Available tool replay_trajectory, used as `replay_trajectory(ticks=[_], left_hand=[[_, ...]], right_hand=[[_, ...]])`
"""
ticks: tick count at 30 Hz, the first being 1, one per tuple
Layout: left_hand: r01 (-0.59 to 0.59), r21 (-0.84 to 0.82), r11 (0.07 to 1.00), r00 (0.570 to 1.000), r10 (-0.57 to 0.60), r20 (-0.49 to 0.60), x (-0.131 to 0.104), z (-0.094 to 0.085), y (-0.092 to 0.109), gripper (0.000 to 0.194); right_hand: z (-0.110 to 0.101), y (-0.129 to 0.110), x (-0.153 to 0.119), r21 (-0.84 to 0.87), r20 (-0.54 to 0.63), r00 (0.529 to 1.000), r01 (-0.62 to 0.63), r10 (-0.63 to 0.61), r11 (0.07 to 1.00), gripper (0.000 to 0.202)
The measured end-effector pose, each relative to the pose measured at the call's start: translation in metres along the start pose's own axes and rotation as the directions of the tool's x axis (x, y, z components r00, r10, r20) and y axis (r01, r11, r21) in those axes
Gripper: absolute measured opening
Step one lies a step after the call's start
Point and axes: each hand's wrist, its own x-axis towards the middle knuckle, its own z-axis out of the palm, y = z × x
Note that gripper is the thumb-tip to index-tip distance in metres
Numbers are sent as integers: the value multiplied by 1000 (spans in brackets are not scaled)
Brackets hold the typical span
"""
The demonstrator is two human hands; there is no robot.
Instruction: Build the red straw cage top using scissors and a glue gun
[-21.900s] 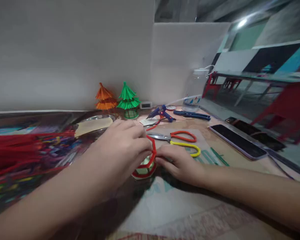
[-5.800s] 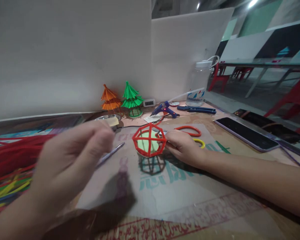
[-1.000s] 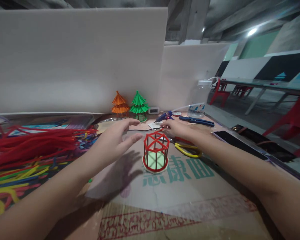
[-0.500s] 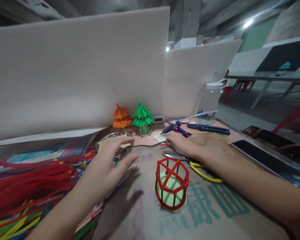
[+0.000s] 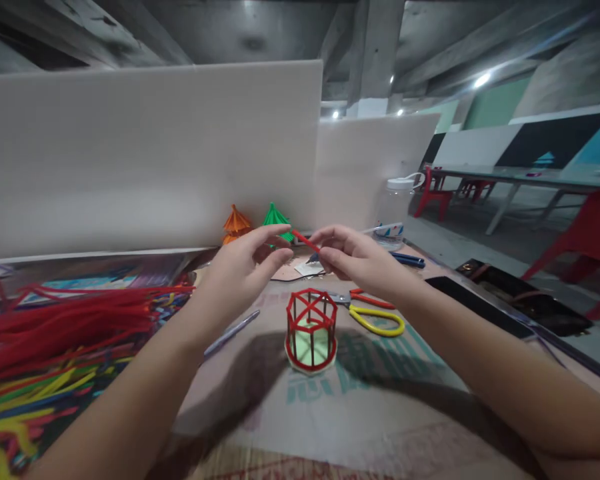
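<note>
A short red pipe cleaner piece [image 5: 306,241] is pinched between the thumb and fingers of my right hand [image 5: 355,259], raised above the table. My left hand [image 5: 247,270] is held up beside it, thumb and fingers apart, its fingertips close to the piece's free end; whether they touch is unclear. Below both hands stands a small cage-like frame [image 5: 311,328] with red rims, crossed red bars on top, dark posts and a pale green base. Scissors [image 5: 377,321] with yellow and red handles lie just right of it. Behind my right hand the glue gun is mostly hidden.
Red and multicoloured pipe cleaners [image 5: 75,327] are heaped at left. A pen [image 5: 233,331] lies nearby. Orange [image 5: 236,221] and green [image 5: 276,217] tiered roofs stand behind my hands. At right are a clear bottle [image 5: 395,210], blue-handled pliers [image 5: 407,260] and a phone [image 5: 475,307].
My right hand has come up and left from beside the glue gun with the red piece, meeting my left hand over the frame. The view has tilted up.
</note>
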Motion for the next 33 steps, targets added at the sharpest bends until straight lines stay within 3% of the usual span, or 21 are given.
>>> replay_trajectory(ticks=[4, 7, 11, 14, 19, 23, 28, 30, 33], left_hand=[[-105, 132, 986, 990, 116, -78, -3, 2, 28, 23], [-182, 277, 943, 975, 209, -70, -15, -3, 38, 21], [-224, 397, 890, 971, 240, 10, -22, -3, 32, 25], [-171, 388, 906, 985, 164, 52, -20, 0, 20, 26], [-91, 317, 944, 993, 60, 105, -18, 3, 1, 26], [-48, 179, 983, 995, 30, 100, -21, 10, -3, 26], [-33, 100, 994, 992, 20, 127, -24, 16, 4, 24], [-40, 115, 993, 989, 23, 147, -24, 15, 4, 26], [-57, 155, 986, 980, 26, 195, -23, 10, 1, 31]], right_hand=[[2, -22, -23, -105, 83, 996, -13, 22, 994, 26], [-2, -29, -39, -260, 71, 997, 59, -42, 964, 21], [-8, -24, -48, -599, 14, 970, 203, -243, 775, 19], [-13, -14, -47, -733, 51, 958, 228, -283, 641, 20], [-22, 3, -43, -825, 98, 979, 182, -181, 534, 16], [-14, 7, -42, -861, 138, 976, 201, -166, 467, 15], [2, 1, -47, -822, 171, 946, 290, -274, 490, 25], [3, 1, -50, -807, 172, 925, 329, -338, 490, 27], [0, 5, -50, -829, 177, 923, 327, -340, 455, 24]])
